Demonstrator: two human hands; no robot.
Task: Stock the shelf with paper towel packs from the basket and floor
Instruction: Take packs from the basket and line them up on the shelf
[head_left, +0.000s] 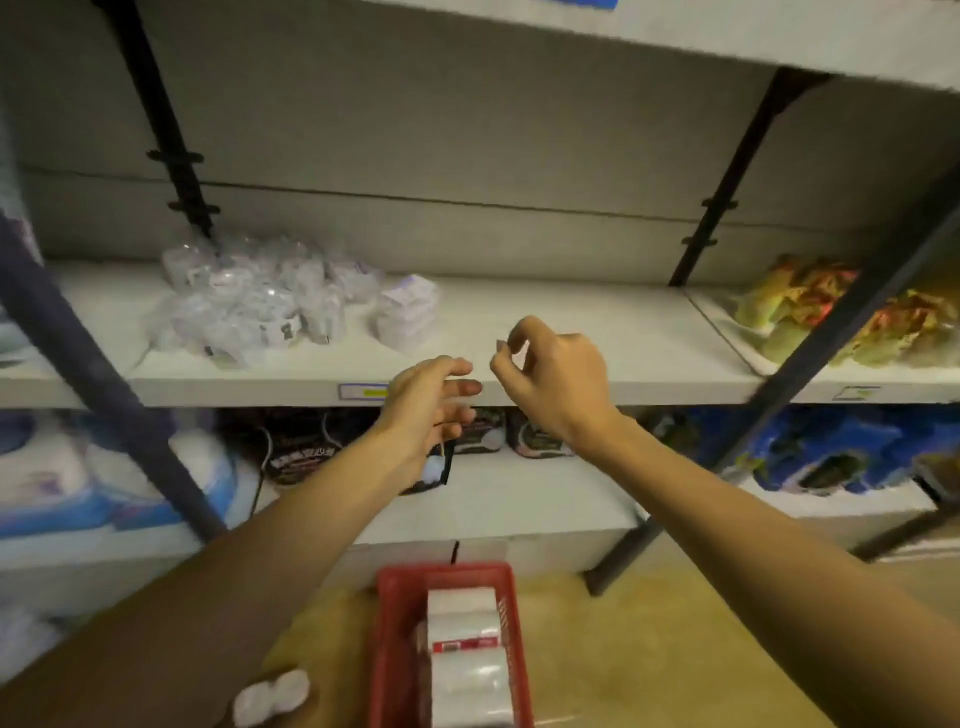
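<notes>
Two bare hands are raised in front of the grey metal shelf, at its front edge. The left hand has relaxed, spread fingers and holds nothing. The right hand has loosely curled fingers, thumb and forefinger close together; whether they pinch anything cannot be told.

The white plastic-wrapped paper towel packs lie stacked in the red plastic mesh basket on the yellowish floor, below the hands. One pack carries a red label strip; its writing is unreadable. One more white pack lies on the floor left of the basket.

Clear-wrapped white packs occupy the shelf's left portion. A price tag sits on the front edge, text illegible.
</notes>
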